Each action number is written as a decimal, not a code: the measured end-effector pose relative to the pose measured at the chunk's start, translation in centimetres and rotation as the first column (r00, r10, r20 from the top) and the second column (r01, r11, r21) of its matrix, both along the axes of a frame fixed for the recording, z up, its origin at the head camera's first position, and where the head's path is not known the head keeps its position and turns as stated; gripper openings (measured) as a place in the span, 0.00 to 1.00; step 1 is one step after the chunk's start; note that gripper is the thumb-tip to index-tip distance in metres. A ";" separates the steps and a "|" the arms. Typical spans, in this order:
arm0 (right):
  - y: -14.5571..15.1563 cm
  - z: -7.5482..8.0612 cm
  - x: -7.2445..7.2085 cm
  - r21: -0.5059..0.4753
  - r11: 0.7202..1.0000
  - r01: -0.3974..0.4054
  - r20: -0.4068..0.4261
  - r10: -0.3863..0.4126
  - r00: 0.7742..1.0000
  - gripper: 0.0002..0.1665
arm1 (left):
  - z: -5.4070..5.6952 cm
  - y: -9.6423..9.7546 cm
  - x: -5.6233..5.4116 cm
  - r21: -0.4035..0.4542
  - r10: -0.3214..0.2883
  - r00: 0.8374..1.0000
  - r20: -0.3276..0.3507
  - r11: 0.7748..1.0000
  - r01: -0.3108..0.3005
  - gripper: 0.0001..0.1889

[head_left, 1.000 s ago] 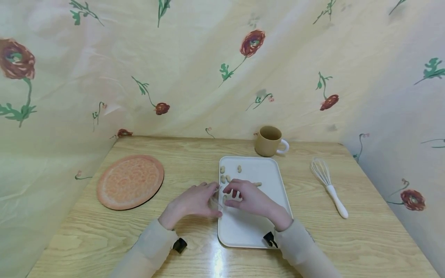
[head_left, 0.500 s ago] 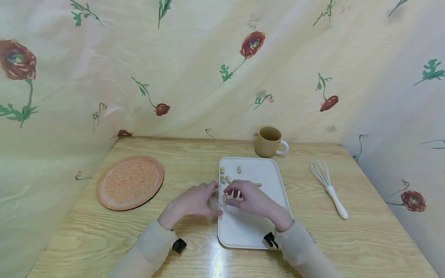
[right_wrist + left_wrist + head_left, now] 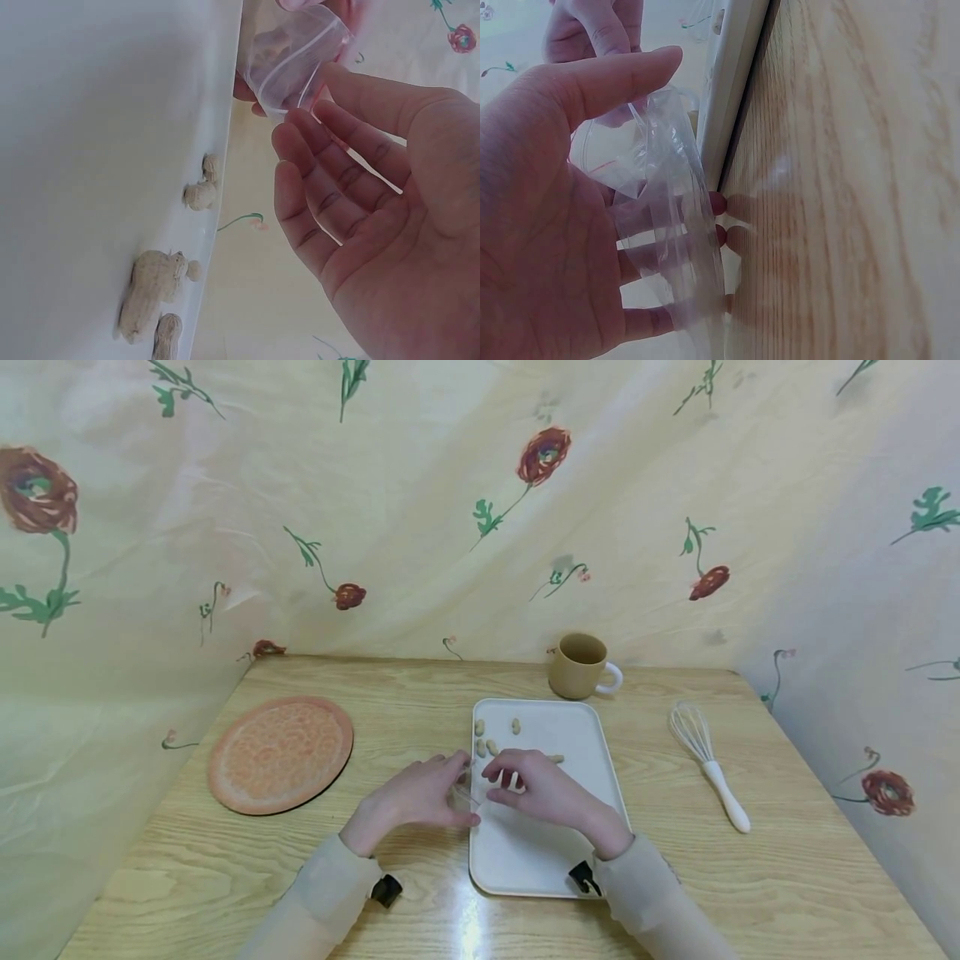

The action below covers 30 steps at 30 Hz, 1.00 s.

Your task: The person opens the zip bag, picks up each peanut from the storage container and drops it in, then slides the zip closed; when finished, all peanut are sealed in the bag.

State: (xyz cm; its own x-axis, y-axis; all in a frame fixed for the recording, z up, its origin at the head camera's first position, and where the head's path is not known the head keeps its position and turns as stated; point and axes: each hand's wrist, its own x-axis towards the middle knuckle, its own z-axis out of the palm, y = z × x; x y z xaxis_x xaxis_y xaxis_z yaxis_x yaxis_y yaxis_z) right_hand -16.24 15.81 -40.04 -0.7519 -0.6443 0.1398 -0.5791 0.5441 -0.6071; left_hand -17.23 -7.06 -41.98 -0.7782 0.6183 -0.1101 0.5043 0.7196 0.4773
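Note:
My left hand (image 3: 420,793) holds a clear plastic zip bag (image 3: 671,165) at the tray's left edge, its thumb on one side and its fingers behind the film. Close to the bag's mouth is my right hand (image 3: 543,789), fingers loosely bent with a gap between thumb and fingertips; I see nothing between them. In the right wrist view its thumb tip lies by the edge of the bag (image 3: 289,64); contact is hard to judge. Several peanuts (image 3: 516,726) in their shells lie on the white tray (image 3: 525,868), mostly near its left rim.
A tan mug (image 3: 576,668) with a white handle stands behind the tray. To the right lies a whisk (image 3: 708,764); at left is a round orange-pink mat (image 3: 283,753). A floral cloth (image 3: 420,510) hangs behind the wooden table (image 3: 405,685).
The peanut seen at my right fingertips in the earlier frames no longer shows there, and the fingertips stand apart. My left hand and the bag have hardly moved.

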 end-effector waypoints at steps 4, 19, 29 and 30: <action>0.4 0.4 -0.1 0.002 1.000 0.007 -0.004 -0.007 1.000 0.10 | 0.0 0.0 0.0 -0.001 0.000 1.000 0.004 1.000 0.000 0.45; 5.8 1.5 -3.6 -0.055 0.993 0.108 -0.072 -0.112 0.991 0.11 | 0.1 0.0 0.1 -0.011 0.000 1.000 0.011 1.000 0.000 0.46; 9.6 0.2 -5.5 0.128 0.982 0.140 -0.030 -0.137 0.990 0.11 | 0.1 0.0 0.2 -0.018 0.001 1.000 0.020 1.000 -0.001 0.45; 9.7 0.1 -5.6 0.150 0.978 0.144 -0.027 -0.141 0.990 0.11 | 0.1 0.0 0.2 -0.022 0.002 1.000 0.019 1.000 -0.002 0.45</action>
State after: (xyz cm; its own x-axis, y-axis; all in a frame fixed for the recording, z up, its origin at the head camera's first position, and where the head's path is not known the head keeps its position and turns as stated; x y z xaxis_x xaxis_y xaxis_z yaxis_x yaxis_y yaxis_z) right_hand -21.88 25.52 -39.95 -0.8359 -0.5453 0.0620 -0.4981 0.7064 -0.5029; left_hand -17.00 -7.05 -41.91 -0.7772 0.6138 -0.1385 0.4935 0.7311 0.4710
